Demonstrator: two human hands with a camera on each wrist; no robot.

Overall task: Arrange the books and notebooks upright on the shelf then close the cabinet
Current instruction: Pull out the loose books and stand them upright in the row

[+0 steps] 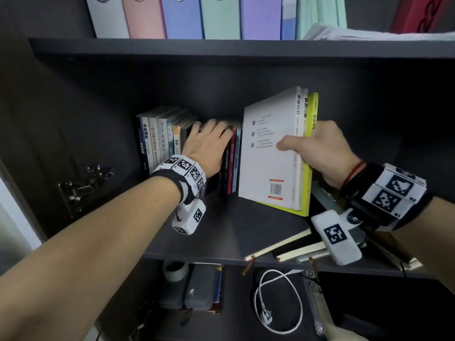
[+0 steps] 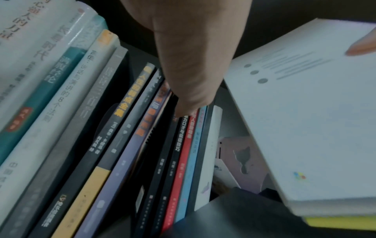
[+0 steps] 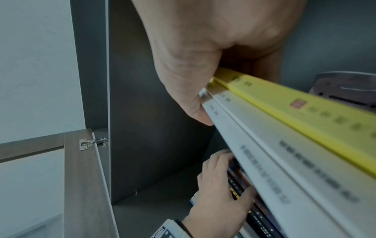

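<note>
A row of upright books (image 1: 160,141) stands at the left of the middle shelf (image 1: 197,237). My left hand (image 1: 211,139) lies over the tops of the dark and red books at the row's right end, fingers flat against them. My right hand (image 1: 315,146) grips a bundle of two white books and a yellow one (image 1: 273,153), thumb on the white cover, fingers behind the yellow book. The bundle stands nearly upright, just right of the row. In the right wrist view the bundle's spines (image 3: 284,145) run under my right hand (image 3: 193,64). Notebooks (image 1: 283,244) lie flat at the shelf's front right.
A pink bookend (image 2: 242,154) stands between the row and the bundle. Coloured binders (image 1: 184,18) fill the upper shelf. The lower shelf holds a white cable (image 1: 278,301) and grey cases (image 1: 199,286). The cabinet door (image 3: 85,185) stands open at the left on its hinge (image 1: 83,183).
</note>
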